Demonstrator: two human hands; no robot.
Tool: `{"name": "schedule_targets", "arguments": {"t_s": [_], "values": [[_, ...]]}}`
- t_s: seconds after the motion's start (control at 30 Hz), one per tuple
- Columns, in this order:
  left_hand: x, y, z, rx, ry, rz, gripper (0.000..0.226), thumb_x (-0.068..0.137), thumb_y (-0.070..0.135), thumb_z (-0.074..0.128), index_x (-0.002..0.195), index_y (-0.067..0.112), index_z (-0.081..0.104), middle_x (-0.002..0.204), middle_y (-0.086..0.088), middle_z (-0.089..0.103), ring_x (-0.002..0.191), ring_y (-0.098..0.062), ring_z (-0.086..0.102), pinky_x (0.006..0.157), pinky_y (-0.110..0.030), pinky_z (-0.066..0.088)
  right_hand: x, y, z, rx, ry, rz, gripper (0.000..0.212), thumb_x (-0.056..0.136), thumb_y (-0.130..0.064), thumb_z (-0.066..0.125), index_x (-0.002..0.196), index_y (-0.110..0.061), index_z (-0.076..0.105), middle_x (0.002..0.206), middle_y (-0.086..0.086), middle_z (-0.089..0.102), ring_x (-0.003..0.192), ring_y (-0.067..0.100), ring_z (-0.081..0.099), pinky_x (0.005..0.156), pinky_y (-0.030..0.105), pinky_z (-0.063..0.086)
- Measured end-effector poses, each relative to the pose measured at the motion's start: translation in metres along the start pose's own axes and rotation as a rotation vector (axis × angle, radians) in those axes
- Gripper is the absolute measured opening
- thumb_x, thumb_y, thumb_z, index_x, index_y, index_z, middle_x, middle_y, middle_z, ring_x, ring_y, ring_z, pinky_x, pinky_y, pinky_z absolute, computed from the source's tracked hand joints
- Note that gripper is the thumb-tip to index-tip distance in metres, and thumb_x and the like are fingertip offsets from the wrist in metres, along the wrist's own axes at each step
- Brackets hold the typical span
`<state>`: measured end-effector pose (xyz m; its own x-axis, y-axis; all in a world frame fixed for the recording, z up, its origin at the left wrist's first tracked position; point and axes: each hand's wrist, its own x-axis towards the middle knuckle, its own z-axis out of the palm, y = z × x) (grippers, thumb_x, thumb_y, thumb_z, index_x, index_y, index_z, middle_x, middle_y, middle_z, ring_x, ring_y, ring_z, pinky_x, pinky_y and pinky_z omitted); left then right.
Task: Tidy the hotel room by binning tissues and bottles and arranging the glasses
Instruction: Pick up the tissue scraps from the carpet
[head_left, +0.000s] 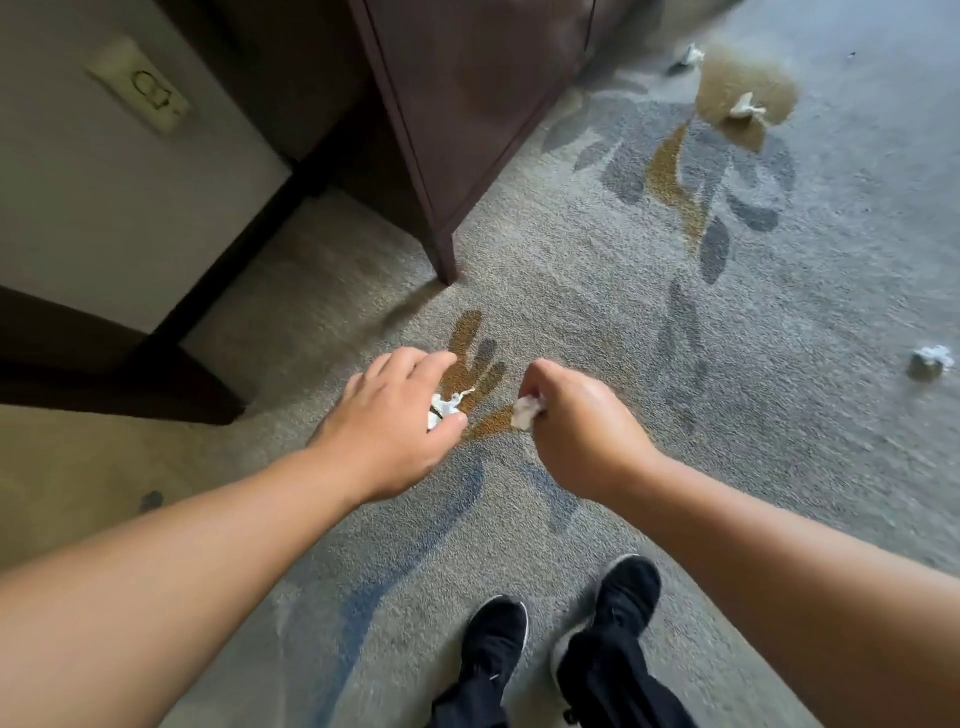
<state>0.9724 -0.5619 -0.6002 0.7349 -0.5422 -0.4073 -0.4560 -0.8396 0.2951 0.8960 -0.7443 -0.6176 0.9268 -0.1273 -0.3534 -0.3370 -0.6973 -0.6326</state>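
With fingers clamped, left hand (395, 415) grips crumpled tissue (442, 408), right hand (576, 415) pinches second tissue (525, 413)

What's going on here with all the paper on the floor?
A person is gathering litter off the carpet. The left hand holds a crumpled tissue, and the right hand pinches a white wad. Three more tissues lie farther off, past a dark cabinet.
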Motion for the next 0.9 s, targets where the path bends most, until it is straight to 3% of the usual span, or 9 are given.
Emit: {"name": "schedule_targets", "arguments": {"t_s": [0.17, 0.37, 0.7, 0.9], "values": [[0.016, 0.007, 0.01, -0.029, 0.002, -0.082, 0.063, 0.09, 0.053, 0.043, 0.145, 0.028, 0.025, 0.141, 0.001, 0.035, 0.132, -0.019, 0.031, 0.111, -0.041, 0.027, 0.021, 0.014, -0.01, 0.001, -0.015, -0.092, 0.02, 0.087, -0.005, 0.044, 0.081, -0.021, 0.055, 0.084, -0.006, 0.052, 0.076, 0.012, 0.047, 0.056, 0.024, 0.031], [0.055, -0.017, 0.044, -0.052, 0.0, -0.092, 0.066, 0.088, 0.053, 0.05, 0.145, 0.029, 0.025, 0.141, 0.0, 0.036, 0.132, -0.021, 0.031, 0.11, -0.044, 0.029, 0.066, 0.025, 0.02, -0.01, -0.026, -0.133, 0.009, 0.088, -0.018, 0.046, 0.082, -0.019, 0.052, 0.086, -0.001, 0.051, 0.085, 0.02, 0.048, 0.07, 0.034, 0.042], [0.16, -0.141, 0.198, -0.026, -0.141, -0.172, 0.079, 0.078, 0.066, 0.059, 0.142, 0.042, 0.02, 0.15, 0.0, 0.021, 0.136, -0.027, 0.028, 0.104, -0.049, 0.035, 0.184, 0.101, 0.154, -0.113, -0.025, -0.101, 0.014, 0.08, -0.033, 0.055, 0.092, -0.026, 0.05, 0.089, -0.007, 0.045, 0.078, 0.013, 0.046, 0.066, 0.026, 0.032], [0.202, -0.19, 0.281, 0.039, -0.241, -0.205, 0.088, 0.073, 0.064, 0.067, 0.143, 0.045, 0.017, 0.156, -0.004, 0.007, 0.142, -0.033, 0.015, 0.107, -0.055, 0.029, 0.222, 0.136, 0.223, -0.131, -0.038, -0.099, 0.022, 0.081, -0.035, 0.056, 0.098, -0.021, 0.055, 0.094, -0.004, 0.048, 0.083, 0.014, 0.049, 0.069, 0.028, 0.038]]}}
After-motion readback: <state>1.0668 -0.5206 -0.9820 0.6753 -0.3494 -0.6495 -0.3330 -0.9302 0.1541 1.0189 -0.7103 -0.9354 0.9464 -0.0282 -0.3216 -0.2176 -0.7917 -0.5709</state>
